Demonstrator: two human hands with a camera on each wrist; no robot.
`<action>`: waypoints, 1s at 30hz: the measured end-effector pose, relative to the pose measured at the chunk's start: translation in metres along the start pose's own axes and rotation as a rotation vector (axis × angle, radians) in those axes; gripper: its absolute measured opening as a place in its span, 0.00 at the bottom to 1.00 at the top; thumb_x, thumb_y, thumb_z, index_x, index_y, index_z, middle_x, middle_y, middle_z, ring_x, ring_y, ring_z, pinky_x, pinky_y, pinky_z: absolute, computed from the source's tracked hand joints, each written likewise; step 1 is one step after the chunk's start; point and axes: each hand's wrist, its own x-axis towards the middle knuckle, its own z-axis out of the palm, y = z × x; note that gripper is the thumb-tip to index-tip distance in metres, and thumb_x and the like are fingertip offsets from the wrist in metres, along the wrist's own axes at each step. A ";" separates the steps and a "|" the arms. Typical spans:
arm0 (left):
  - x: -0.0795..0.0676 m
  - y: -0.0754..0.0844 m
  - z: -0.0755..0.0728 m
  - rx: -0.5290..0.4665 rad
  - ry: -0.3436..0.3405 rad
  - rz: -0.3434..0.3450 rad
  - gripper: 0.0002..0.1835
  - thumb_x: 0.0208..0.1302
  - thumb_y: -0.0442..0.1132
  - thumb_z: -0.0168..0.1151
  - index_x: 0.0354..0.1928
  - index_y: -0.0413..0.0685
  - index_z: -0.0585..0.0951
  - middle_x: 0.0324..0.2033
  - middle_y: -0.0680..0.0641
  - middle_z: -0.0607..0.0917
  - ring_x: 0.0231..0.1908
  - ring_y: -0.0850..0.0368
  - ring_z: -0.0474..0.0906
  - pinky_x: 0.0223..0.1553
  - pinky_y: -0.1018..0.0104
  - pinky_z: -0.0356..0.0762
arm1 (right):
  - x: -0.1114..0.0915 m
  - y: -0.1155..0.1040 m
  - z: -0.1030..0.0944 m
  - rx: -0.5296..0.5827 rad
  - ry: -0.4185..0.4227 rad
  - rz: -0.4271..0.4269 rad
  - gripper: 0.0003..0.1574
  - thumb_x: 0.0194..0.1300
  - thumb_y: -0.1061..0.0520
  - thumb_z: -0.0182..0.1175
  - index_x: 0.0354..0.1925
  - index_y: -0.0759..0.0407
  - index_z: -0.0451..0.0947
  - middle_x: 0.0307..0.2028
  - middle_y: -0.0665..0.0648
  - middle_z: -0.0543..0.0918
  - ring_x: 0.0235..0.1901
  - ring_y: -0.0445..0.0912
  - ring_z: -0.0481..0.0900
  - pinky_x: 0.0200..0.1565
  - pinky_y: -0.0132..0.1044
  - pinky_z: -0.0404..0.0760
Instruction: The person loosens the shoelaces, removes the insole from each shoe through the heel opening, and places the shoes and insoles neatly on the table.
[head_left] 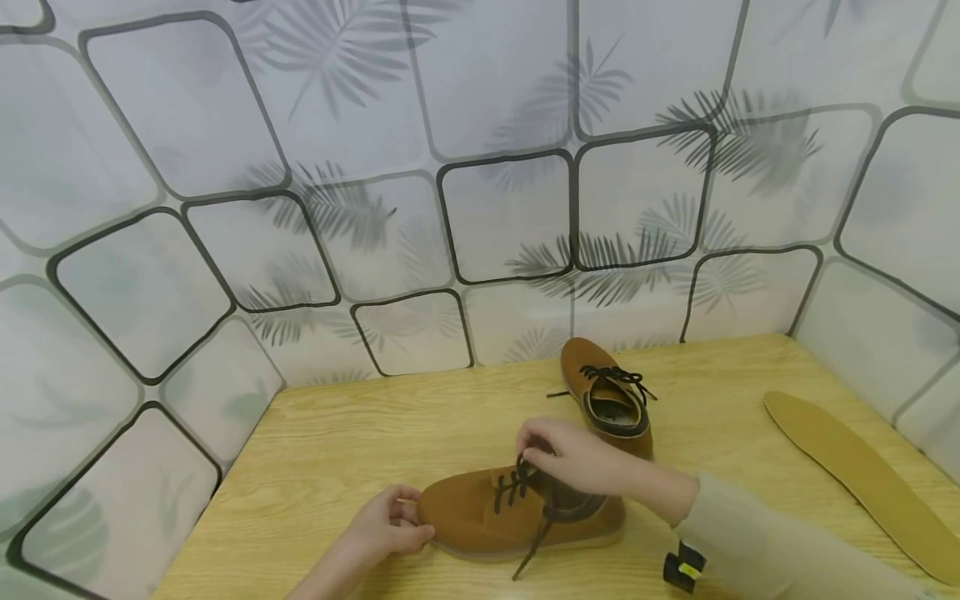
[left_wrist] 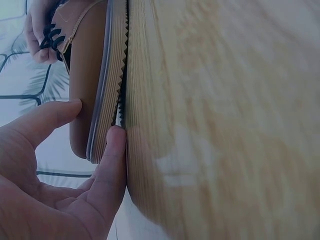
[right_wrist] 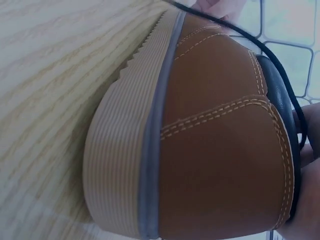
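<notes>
A brown lace-up shoe lies sole down on the wooden table, its toe to the left. My left hand grips the toe; in the left wrist view the thumb presses the upper and a finger touches the ridged sole near the tabletop. Over the shoe's opening, my right hand pinches the black shoelace near the top eyelets. One loose lace end hangs down the near side. In the right wrist view the stitched heel fills the middle, and a lace runs across to the fingers.
A second brown shoe, its laces tied, stands behind the right hand. At the right of the wooden table lies a flat tan insole. A patterned curtain encloses the back and sides.
</notes>
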 end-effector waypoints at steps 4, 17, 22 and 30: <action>0.000 0.000 0.000 0.002 0.004 -0.003 0.35 0.64 0.32 0.72 0.67 0.26 0.67 0.45 0.42 0.85 0.40 0.57 0.84 0.47 0.61 0.89 | 0.001 0.000 0.000 0.039 0.020 0.005 0.04 0.79 0.60 0.58 0.43 0.57 0.80 0.41 0.50 0.85 0.43 0.35 0.79 0.49 0.30 0.85; -0.001 0.002 0.000 0.009 0.008 -0.013 0.33 0.65 0.32 0.72 0.67 0.26 0.68 0.44 0.43 0.85 0.41 0.57 0.84 0.48 0.62 0.89 | 0.001 0.004 0.002 0.028 0.008 -0.070 0.08 0.68 0.58 0.70 0.35 0.55 0.79 0.32 0.45 0.81 0.33 0.31 0.74 0.39 0.27 0.82; -0.001 0.002 0.001 0.017 0.017 0.001 0.32 0.64 0.31 0.71 0.66 0.26 0.69 0.44 0.44 0.85 0.41 0.57 0.82 0.46 0.66 0.88 | 0.002 0.005 0.002 0.030 -0.002 -0.084 0.06 0.69 0.59 0.68 0.35 0.54 0.79 0.32 0.45 0.80 0.33 0.31 0.74 0.39 0.27 0.81; -0.001 0.002 0.002 0.024 0.027 -0.002 0.32 0.63 0.31 0.72 0.65 0.27 0.70 0.43 0.44 0.85 0.41 0.56 0.82 0.46 0.65 0.87 | 0.000 0.005 0.002 0.115 0.024 -0.024 0.07 0.72 0.56 0.68 0.36 0.56 0.81 0.33 0.48 0.82 0.34 0.34 0.76 0.39 0.28 0.81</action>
